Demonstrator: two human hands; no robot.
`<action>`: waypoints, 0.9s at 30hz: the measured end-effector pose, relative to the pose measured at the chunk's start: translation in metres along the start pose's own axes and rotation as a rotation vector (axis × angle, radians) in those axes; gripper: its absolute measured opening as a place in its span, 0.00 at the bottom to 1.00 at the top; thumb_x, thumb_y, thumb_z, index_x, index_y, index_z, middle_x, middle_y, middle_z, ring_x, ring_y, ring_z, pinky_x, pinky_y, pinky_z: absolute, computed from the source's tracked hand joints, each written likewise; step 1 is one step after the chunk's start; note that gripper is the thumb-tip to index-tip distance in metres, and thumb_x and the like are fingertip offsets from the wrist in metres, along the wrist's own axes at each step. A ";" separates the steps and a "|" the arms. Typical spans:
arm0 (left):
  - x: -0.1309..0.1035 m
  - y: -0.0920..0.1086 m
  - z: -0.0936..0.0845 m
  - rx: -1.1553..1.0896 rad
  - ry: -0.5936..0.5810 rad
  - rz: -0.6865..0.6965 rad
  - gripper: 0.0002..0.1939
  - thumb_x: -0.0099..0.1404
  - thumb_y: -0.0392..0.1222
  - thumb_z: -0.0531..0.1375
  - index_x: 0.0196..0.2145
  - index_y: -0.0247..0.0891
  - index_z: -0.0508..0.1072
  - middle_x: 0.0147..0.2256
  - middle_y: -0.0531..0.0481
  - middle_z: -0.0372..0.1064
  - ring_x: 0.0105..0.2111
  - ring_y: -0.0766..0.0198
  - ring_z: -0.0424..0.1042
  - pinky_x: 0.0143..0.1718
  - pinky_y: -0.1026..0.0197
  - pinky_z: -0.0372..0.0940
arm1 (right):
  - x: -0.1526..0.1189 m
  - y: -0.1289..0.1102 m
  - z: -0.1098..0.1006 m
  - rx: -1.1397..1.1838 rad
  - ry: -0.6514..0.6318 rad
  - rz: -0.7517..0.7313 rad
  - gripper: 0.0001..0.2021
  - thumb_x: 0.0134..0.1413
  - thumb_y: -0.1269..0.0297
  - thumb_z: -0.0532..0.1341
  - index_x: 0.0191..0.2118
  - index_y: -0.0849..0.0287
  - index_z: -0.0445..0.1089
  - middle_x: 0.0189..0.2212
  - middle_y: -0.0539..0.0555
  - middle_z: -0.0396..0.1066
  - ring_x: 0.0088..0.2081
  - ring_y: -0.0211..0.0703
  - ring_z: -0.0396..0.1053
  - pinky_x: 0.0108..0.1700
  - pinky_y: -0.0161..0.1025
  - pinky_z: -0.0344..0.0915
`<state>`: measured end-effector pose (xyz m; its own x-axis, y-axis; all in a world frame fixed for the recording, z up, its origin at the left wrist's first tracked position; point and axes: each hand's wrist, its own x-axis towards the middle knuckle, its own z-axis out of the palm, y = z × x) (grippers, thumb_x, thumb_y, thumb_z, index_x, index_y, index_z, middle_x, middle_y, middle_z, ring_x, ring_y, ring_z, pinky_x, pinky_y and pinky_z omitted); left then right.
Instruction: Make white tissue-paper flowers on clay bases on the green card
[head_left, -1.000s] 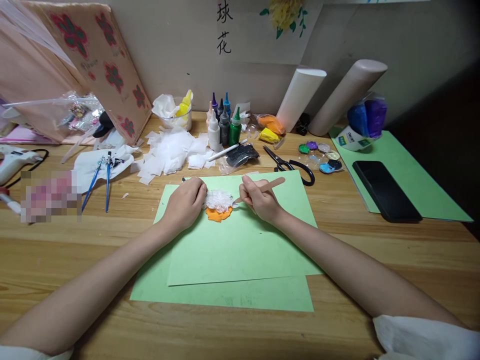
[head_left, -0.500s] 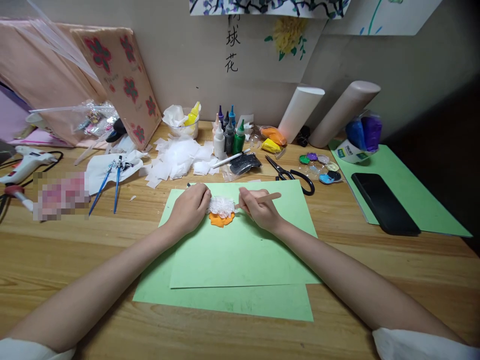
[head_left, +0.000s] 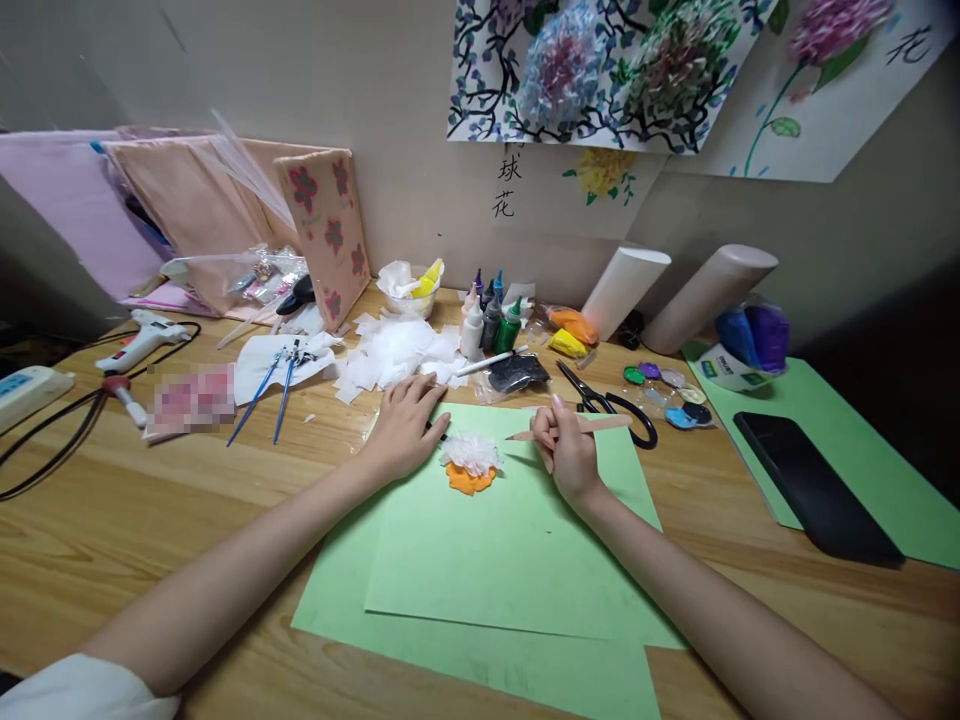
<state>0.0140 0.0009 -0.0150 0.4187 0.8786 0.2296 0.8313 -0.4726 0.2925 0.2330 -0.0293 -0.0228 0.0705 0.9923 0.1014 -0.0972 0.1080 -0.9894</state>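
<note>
A piece of orange clay lies on the green paper, with a crumpled white tissue cluster covering its upper part. To the left of the cluster, my left hand has its fingers spread over the paper's upper left edge and the white paper scraps. My right hand holds a thin wooden stick between thumb and fingers. The stick's pointed, dark end is just right of the cluster, apart from it.
Black scissors lie behind my right hand. Paint bottles and a black clay packet stand or lie behind the paper. Two blue brushes and a glue gun are left; a black phone is right.
My left hand has moved off the cluster's side and opened. My right hand has drawn back to the right with the stick. The camera view has shifted, showing more of the wall.
</note>
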 end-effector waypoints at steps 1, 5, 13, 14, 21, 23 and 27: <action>0.000 -0.001 0.002 0.005 -0.012 -0.005 0.22 0.67 0.48 0.48 0.56 0.41 0.62 0.60 0.45 0.55 0.59 0.52 0.51 0.58 0.44 0.48 | 0.000 0.000 0.000 -0.006 -0.002 0.001 0.29 0.58 0.45 0.48 0.12 0.57 0.51 0.08 0.43 0.45 0.09 0.28 0.44 0.13 0.33 0.39; -0.001 -0.003 0.007 0.009 -0.021 -0.022 0.25 0.68 0.48 0.46 0.61 0.40 0.55 0.61 0.47 0.54 0.59 0.53 0.52 0.59 0.47 0.48 | -0.002 0.000 0.000 -0.031 -0.007 -0.002 0.29 0.59 0.46 0.47 0.12 0.57 0.52 0.08 0.44 0.46 0.10 0.28 0.44 0.13 0.33 0.40; -0.002 0.000 0.003 -0.083 0.209 -0.030 0.24 0.68 0.43 0.48 0.60 0.34 0.54 0.57 0.41 0.57 0.56 0.54 0.55 0.56 0.50 0.51 | 0.000 0.000 0.002 -0.057 -0.001 -0.014 0.29 0.59 0.47 0.47 0.12 0.58 0.53 0.08 0.44 0.47 0.10 0.28 0.46 0.14 0.33 0.43; -0.003 0.002 0.001 -0.104 0.257 -0.027 0.23 0.68 0.42 0.48 0.59 0.34 0.56 0.55 0.40 0.59 0.55 0.55 0.57 0.55 0.51 0.53 | 0.000 0.000 0.002 -0.060 0.000 -0.017 0.29 0.59 0.47 0.47 0.12 0.58 0.53 0.08 0.44 0.47 0.10 0.28 0.46 0.14 0.33 0.43; -0.004 0.005 -0.005 -0.374 0.516 -0.038 0.05 0.64 0.41 0.57 0.35 0.38 0.71 0.34 0.50 0.72 0.38 0.62 0.70 0.43 0.58 0.60 | -0.002 -0.003 0.002 -0.102 0.001 -0.008 0.29 0.58 0.43 0.46 0.12 0.57 0.53 0.07 0.44 0.47 0.09 0.29 0.46 0.13 0.32 0.41; -0.002 0.002 -0.005 -0.459 0.536 -0.086 0.05 0.62 0.41 0.59 0.35 0.38 0.71 0.32 0.51 0.72 0.35 0.63 0.70 0.40 0.60 0.62 | -0.002 -0.003 0.002 -0.106 0.005 -0.008 0.30 0.57 0.43 0.46 0.12 0.57 0.53 0.07 0.44 0.46 0.09 0.29 0.46 0.13 0.32 0.41; -0.002 0.004 -0.007 -0.577 0.552 -0.020 0.08 0.61 0.40 0.60 0.38 0.38 0.71 0.32 0.51 0.72 0.33 0.65 0.72 0.38 0.62 0.65 | -0.002 -0.004 0.004 -0.114 0.022 -0.045 0.30 0.58 0.43 0.47 0.12 0.57 0.53 0.07 0.44 0.46 0.10 0.29 0.46 0.13 0.33 0.42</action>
<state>0.0141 -0.0030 -0.0082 0.0389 0.7980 0.6014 0.4537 -0.5504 0.7009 0.2291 -0.0311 -0.0189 0.0946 0.9850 0.1446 0.0195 0.1434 -0.9895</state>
